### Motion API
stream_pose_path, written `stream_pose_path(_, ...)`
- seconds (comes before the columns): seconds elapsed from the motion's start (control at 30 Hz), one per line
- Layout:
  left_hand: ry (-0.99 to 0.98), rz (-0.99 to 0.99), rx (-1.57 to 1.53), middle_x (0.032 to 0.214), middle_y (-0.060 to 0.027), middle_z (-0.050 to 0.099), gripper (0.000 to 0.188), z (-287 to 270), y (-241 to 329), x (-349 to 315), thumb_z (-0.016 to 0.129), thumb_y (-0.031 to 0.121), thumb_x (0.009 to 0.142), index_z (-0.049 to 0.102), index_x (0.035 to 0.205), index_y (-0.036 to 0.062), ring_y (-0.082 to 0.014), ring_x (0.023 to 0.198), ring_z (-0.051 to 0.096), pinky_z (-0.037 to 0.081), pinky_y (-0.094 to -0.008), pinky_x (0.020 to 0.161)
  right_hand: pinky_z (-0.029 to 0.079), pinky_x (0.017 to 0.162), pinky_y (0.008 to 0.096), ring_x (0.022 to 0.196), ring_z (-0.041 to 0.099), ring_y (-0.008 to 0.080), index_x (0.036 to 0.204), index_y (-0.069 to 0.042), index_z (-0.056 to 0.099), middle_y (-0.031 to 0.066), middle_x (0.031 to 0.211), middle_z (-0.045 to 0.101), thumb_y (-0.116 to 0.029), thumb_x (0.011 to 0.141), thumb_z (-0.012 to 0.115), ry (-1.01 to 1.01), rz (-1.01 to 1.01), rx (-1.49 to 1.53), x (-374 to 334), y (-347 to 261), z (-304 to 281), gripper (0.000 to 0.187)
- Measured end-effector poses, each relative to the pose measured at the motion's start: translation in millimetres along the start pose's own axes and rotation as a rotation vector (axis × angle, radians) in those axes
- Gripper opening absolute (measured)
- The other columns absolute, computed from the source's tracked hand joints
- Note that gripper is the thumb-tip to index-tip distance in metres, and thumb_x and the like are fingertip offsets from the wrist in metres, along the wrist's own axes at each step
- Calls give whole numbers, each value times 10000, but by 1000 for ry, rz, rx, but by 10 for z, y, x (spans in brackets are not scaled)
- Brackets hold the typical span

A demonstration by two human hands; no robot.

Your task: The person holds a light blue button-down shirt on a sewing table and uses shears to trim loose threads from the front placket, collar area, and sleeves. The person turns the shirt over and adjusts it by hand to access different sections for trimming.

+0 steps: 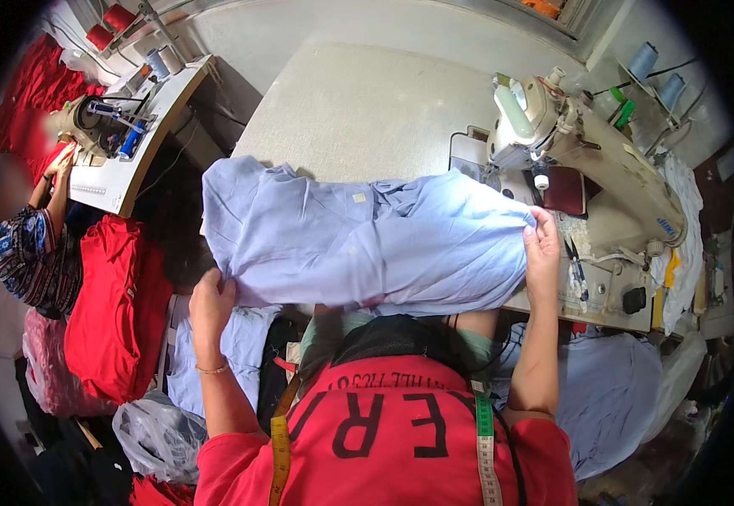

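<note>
A light blue cloth garment [325,236] is stretched between my two hands, over the front of the table and above my lap. My left hand [213,297] pinches its lower left edge. At the upper right corner, near the sewing machine, my right hand [541,244] grips the cloth between thumb and fingers. Small pale square patches show on the fabric. The sewing machine [612,173], cream-coloured, stands just beyond my right hand, its needle area partly behind the garment.
Behind the garment spreads the pale tabletop [342,110]. Small scissors-like snips [578,274] lie right of my right hand. Blue thread cones [644,61] stand far right. At left, a co-worker sews red cloth at another machine [101,118]. Red fabric [118,312] and plastic bags [160,434] sit below.
</note>
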State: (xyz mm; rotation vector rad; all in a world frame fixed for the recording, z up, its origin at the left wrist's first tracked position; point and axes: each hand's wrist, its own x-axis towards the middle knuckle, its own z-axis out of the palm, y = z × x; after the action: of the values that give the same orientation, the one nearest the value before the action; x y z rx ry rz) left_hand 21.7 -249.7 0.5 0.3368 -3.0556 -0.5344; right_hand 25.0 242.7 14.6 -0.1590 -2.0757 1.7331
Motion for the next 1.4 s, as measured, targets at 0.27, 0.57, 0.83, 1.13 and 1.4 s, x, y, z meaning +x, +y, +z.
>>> stream_pose_path(0.27,335,624,-208,1089,-140,565,351,208,662,337,664,105,767,573,1097,25,-330,968,545,445,-390,830,392,967,410,1192,461,353,1296,-79,442,171,1300,441,41,783,414,-129,-17,-1098,-221,-63,145,528)
stream_pose_path(0.57,209,578,-192,1238,-140,514,559,67,888,599,656,206,794,448,1293,64,-339,1041,535,435,-379,889,407,920,439,1135,472,370,1292,-140,472,150,1240,503,-158,785,647,-478,-419,-828,135,-152,802,537)
stream_pose_path(0.83,500,510,-455,969,-136,519,379,60,356,530,627,-43,712,534,1072,26,-276,901,539,441,-330,795,431,879,306,991,543,162,1096,-22,540,76,1021,575,-44,863,545,118,39,-78,-287,-220,72,234)
stream_pose_path(1.13,1154,577,-642,1024,-121,508,306,-577,841,547,586,168,807,506,1071,36,-258,978,502,380,-372,912,451,923,428,1095,539,281,1211,5,489,158,1195,547,-102,887,492,720,-435,103,-411,-1437,-469,342)
stream_pose_path(1.4,221,508,92,1130,-157,547,401,113,1343,728,628,111,765,529,1150,60,-334,1002,538,408,-433,873,299,1043,432,1242,367,386,1298,-9,429,226,1324,399,-124,846,576,175,-203,-1283,-5,-154,-421,490)
